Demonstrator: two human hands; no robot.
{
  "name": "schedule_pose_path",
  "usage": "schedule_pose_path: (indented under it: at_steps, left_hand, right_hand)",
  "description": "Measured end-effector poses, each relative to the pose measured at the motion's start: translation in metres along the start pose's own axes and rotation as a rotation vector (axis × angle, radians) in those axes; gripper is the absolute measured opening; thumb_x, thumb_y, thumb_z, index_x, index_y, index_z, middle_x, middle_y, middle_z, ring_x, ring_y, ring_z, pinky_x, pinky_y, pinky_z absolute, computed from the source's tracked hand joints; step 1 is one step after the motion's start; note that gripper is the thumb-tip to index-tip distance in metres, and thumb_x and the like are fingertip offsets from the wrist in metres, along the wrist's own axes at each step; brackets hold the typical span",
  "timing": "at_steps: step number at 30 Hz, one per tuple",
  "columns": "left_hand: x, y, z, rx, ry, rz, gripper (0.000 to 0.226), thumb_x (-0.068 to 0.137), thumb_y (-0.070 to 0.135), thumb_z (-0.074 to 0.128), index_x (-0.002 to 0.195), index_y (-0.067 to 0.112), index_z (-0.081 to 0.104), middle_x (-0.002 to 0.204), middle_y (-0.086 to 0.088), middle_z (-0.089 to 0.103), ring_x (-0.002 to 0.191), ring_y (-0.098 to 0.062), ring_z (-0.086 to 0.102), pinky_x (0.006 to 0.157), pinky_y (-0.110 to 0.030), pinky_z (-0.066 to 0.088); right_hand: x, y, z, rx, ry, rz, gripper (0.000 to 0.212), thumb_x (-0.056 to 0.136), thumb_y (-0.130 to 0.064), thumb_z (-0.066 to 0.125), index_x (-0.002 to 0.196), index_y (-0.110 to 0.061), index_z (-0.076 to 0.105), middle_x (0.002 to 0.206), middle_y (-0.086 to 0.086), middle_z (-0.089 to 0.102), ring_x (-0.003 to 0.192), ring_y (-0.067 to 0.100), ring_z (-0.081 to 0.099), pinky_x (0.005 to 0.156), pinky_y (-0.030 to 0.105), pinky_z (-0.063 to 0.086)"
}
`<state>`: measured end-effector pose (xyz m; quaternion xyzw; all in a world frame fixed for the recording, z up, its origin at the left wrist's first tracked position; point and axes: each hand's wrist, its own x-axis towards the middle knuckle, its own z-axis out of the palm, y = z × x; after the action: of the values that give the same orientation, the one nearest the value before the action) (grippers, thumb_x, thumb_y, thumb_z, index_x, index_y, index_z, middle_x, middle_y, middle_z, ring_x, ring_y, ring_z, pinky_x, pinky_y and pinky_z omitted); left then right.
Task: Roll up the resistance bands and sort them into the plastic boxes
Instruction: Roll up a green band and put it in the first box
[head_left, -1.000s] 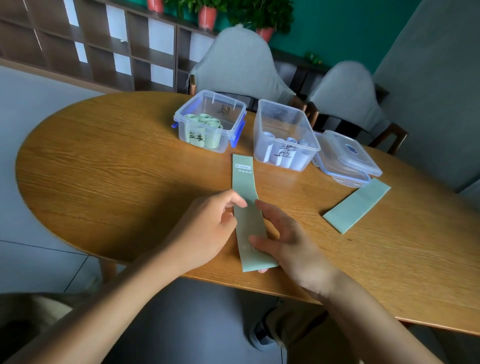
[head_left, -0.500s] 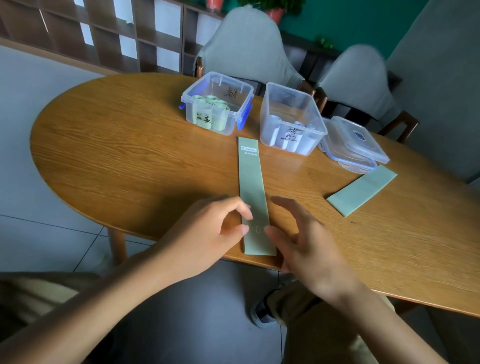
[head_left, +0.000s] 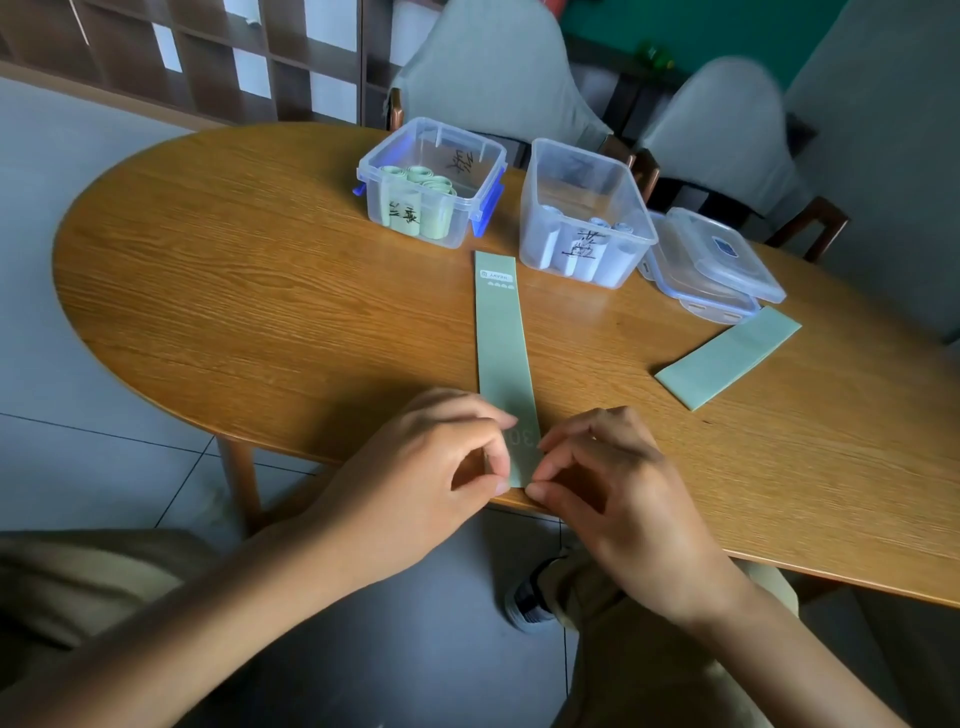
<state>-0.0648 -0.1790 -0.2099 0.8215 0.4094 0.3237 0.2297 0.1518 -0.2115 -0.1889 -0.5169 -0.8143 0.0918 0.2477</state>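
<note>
Head view shows the table (head_left: 260, 291) bearing two plastic boxes (head_left: 434, 182) at the far side, and a green resistance band (head_left: 503, 343) lying flat lengthwise, its near end at the table's near edge; it looks light, thin, limp and rubbery, so likely grippy. Left hand (head_left: 441, 467) and right hand (head_left: 608, 478) pinch the near end's two corners with curled fingers; that end seems the place to start a tight roll.

Pale green bands on a honey-brown wood-grain bench (head_left: 260, 291).
The long band (head_left: 503, 343) is sage green with a small white label; the second band (head_left: 727, 358) is mint; one clear box (head_left: 434, 182) has blue clips, green rolls and black handwriting.
</note>
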Motion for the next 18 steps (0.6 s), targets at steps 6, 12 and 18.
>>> schedule_pose_path:
  at_steps: [6, 12, 18]
  left_hand:
    - [-0.003, -0.001, 0.004, 0.107, 0.020, 0.056, 0.015, 0.084, 0.027, 0.077, 0.077, 0.024, 0.064, 0.133, 0.011, 0.061, 0.137, -0.011, 0.041, 0.109, -0.025, 0.032]
    - [-0.004, 0.004, 0.009, 0.207, 0.056, 0.097, 0.016, 0.087, 0.031, 0.066, 0.076, 0.023, 0.058, 0.146, -0.001, 0.055, 0.149, -0.023, 0.026, 0.115, -0.023, 0.024]
    - [-0.002, 0.004, 0.015, 0.193, 0.116, -0.007, 0.012, 0.086, 0.033, 0.064, 0.078, 0.025, 0.060, 0.145, -0.003, 0.055, 0.147, -0.028, 0.026, 0.115, -0.029, 0.021]
  right_hand:
    - [-0.001, 0.001, 0.002, -0.049, -0.023, -0.021, 0.010, 0.088, -0.028, 0.075, 0.093, -0.021, 0.070, 0.114, -0.014, 0.057, 0.112, 0.011, 0.048, 0.091, 0.022, 0.041]
    - [0.001, -0.005, 0.002, -0.116, -0.087, 0.027, 0.010, 0.095, -0.032, 0.064, 0.092, -0.022, 0.065, 0.120, -0.016, 0.051, 0.117, 0.009, 0.040, 0.094, 0.019, 0.038]
    - [0.008, -0.006, 0.004, -0.064, -0.086, 0.102, 0.008, 0.096, -0.028, 0.063, 0.089, -0.024, 0.065, 0.115, -0.018, 0.048, 0.116, 0.006, 0.037, 0.098, 0.010, 0.029]
